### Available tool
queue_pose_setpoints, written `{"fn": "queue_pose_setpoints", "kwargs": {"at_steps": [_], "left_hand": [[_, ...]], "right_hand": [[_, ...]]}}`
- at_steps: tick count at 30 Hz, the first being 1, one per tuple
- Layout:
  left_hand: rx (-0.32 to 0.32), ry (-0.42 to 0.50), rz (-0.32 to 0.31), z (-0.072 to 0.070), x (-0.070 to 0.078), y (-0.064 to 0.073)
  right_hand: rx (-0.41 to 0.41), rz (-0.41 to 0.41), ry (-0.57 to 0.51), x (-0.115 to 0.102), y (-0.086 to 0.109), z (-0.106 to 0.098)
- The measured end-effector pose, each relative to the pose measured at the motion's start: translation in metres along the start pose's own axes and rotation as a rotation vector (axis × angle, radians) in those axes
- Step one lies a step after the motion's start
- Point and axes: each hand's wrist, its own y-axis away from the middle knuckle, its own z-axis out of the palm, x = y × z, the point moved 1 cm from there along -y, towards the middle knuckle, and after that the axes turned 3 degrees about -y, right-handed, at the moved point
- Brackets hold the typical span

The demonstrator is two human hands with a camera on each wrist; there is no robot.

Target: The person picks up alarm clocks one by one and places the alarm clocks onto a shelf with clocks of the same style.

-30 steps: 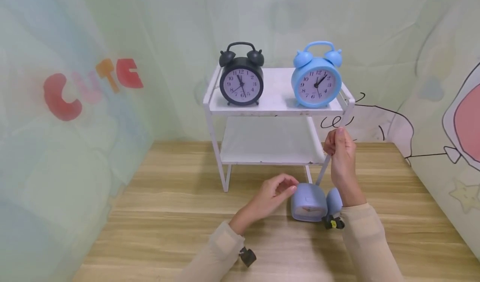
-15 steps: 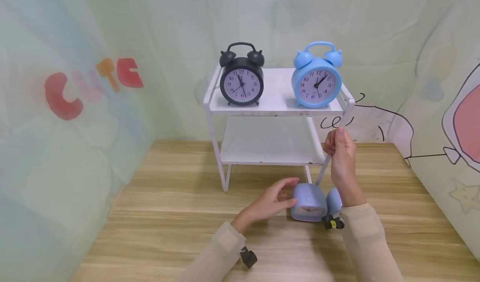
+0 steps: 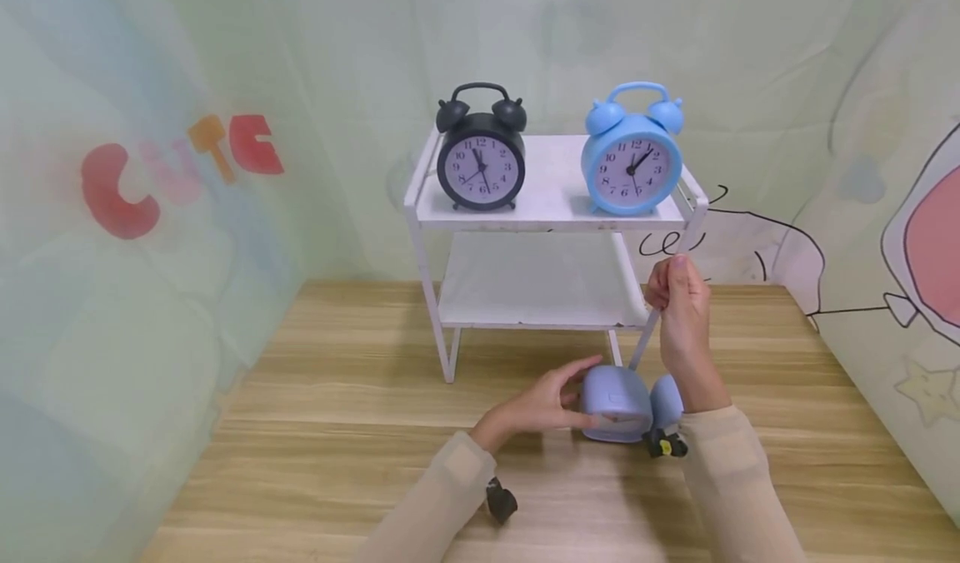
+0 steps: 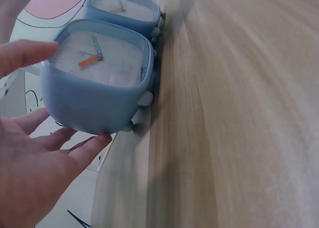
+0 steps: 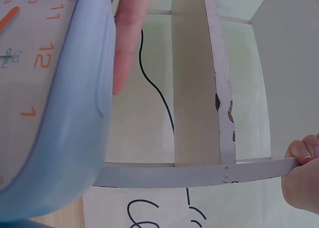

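Note:
In the head view my left hand (image 3: 543, 398) reaches around the left side of a periwinkle-blue square alarm clock (image 3: 618, 392) on the table. Its thumb lies on the clock's front edge, with the fingers behind. The left wrist view shows the same clock (image 4: 94, 83) between the left thumb and fingers (image 4: 87, 150). My right hand (image 3: 681, 317) grips the front right leg of a small white two-tier shelf (image 3: 536, 284). A second square blue clock (image 3: 666, 401) stands close on the right, partly hidden by the right wrist.
On the shelf's top tier stand a black twin-bell alarm clock (image 3: 482, 167) at left and a light-blue one (image 3: 633, 167) at right. A wood-grain table (image 3: 337, 430) lies below. Printed cloth walls (image 3: 352, 88) enclose the back and sides.
My left hand has opened around the square clock's left side, its thumb moving down onto the front edge. The right hand keeps its hold on the shelf leg.

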Motion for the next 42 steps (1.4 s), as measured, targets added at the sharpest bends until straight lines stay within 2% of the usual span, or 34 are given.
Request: {"fn": "queue_pose_setpoints", "kwargs": {"at_steps": [12, 15, 19, 26, 32, 37, 42], "left_hand": [[-0.036, 0.072, -0.059, -0.007, -0.011, -0.004], [-0.039, 0.062, -0.065, -0.008, -0.012, -0.004], [-0.035, 0.037, -0.049, -0.009, -0.014, -0.005], [-0.015, 0.052, -0.048, -0.008, -0.018, -0.006], [-0.004, 0.044, -0.021, -0.008, -0.022, -0.007], [-0.016, 0.06, -0.029, -0.008, -0.022, -0.006], [0.001, 0.074, -0.028, -0.007, -0.021, -0.007]], "right_hand": [[-0.033, -0.012, -0.013, 0.002, -0.002, 0.001], [-0.037, -0.015, -0.013, 0.002, -0.002, 0.001], [-0.033, -0.013, -0.004, 0.002, -0.002, 0.0], [-0.02, 0.001, 0.002, 0.002, -0.001, -0.002], [-0.02, 0.002, 0.011, 0.003, 0.0, -0.003], [-0.024, -0.003, 0.011, 0.003, 0.0, -0.003], [-0.024, -0.005, 0.01, 0.003, 0.0, -0.003]]}}
